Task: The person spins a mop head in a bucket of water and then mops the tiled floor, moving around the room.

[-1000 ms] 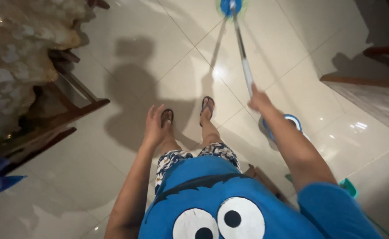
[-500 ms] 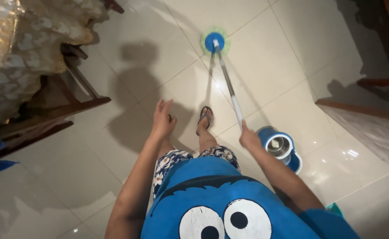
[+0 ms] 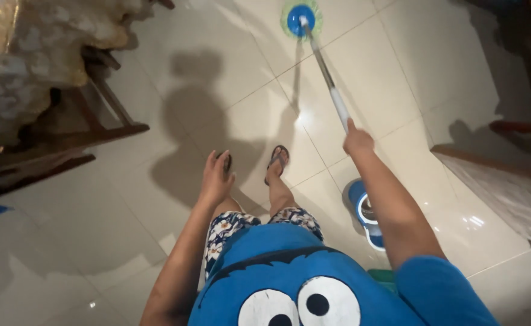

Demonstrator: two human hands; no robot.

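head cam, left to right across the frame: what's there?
Wooden chair frame → left hand, empty and open → sandalled foot → right hand gripping the mop handle → blue mop bucket → wood-edged ledge.

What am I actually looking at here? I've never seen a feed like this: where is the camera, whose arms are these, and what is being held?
There is no machine here. The camera sits on a person's head and looks straight down, so you see their own blue shirt, both arms and their feet in sandals on a glossy white tiled floor.

The right hand grips the metal handle of a spin mop, whose round blue head rests on the tiles ahead. The left hand hangs open and holds nothing.

Beside the right leg stands a blue mop bucket, partly hidden by the arm. At the left is a wooden chair next to a cloth-covered table.
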